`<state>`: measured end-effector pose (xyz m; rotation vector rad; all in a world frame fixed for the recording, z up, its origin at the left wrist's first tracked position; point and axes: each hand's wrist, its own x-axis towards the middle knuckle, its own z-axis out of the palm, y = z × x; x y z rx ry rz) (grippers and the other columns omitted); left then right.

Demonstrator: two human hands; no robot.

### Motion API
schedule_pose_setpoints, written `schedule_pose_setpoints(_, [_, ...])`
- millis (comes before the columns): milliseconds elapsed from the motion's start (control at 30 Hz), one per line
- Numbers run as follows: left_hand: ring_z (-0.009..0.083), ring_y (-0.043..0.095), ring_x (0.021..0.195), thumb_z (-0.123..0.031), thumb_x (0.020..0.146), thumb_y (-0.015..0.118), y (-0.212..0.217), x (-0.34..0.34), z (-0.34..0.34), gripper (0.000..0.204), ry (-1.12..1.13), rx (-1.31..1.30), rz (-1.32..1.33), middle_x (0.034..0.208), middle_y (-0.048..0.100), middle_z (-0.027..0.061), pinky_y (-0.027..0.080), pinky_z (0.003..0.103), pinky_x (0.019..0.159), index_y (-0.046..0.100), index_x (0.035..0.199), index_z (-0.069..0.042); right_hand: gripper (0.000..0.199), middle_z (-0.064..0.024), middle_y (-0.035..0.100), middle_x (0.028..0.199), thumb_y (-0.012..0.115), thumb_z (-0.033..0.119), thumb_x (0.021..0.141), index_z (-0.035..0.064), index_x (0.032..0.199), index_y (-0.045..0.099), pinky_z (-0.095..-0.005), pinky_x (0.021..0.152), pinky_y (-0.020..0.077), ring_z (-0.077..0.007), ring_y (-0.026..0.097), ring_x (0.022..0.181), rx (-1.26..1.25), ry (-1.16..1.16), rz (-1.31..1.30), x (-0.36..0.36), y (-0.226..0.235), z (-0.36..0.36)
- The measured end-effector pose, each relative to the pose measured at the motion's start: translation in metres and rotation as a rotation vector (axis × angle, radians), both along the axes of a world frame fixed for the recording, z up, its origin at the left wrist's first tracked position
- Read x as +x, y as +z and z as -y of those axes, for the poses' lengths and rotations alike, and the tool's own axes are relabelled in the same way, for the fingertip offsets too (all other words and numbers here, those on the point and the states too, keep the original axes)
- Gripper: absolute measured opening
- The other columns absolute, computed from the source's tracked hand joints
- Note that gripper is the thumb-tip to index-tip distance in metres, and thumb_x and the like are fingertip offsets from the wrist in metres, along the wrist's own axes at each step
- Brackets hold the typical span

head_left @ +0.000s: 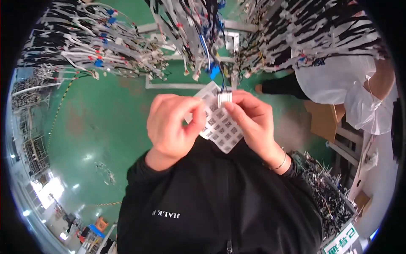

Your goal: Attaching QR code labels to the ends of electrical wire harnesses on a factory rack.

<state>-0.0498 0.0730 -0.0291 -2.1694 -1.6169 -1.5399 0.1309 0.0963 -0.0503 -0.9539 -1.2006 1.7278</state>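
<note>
- Between the person's two hands, at chest height: a white connector, its cable end directed away from the body, with dark and blue wires rising from it toward the hanging harnesses.
- Right hand: grasping the connector between thumb and fingers; the connector lies at the fingertips, on the hand's left side.
- Left hand: fingers curled and thumb bent inward, its fingertips near the connector's left side; whether they pinch anything cannot be told.
- Beneath the connector: a white label sheet bearing rows of dark square codes, set obliquely, its lower corner pointing toward the black jacket. The right thumb overlaps its right part; the left fingertips meet its left edge. Which hand supports it cannot be determined.
- Below and beyond: green floor; at right, a cardboard box.
</note>
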Motion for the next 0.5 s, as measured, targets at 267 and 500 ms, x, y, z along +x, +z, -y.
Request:
schedule_pose_setpoints(267, [0.0206,0.058,0.081,-0.004,0.072,0.074,0.016,-0.017,0.007,0.030,-0.423,0.228,-0.545,0.089,0.066,0.0084,0.054,0.030,0.062,0.069,0.101,0.001,0.017,-0.0075,0.062,0.101,0.063,0.003,0.088,-0.0060,0.103,0.063,-0.0243,0.076,0.0470,-0.0105,0.059,0.087,0.095,0.050,0.040,0.006,0.014,0.019])
schedule_pose_setpoints(500, [0.0212,0.060,0.083,-0.005,0.070,0.074,0.014,-0.020,0.004,0.032,-0.494,0.242,-0.555,0.092,0.068,0.0102,0.054,0.030,0.064,0.068,0.101,0.001,0.014,-0.0074,0.061,0.101,0.061,0.002,0.090,-0.0059,0.101,0.064,-0.0242,0.074,0.0459,-0.0105,0.058,0.086,0.080,0.085,0.019,0.008,0.025,0.021])
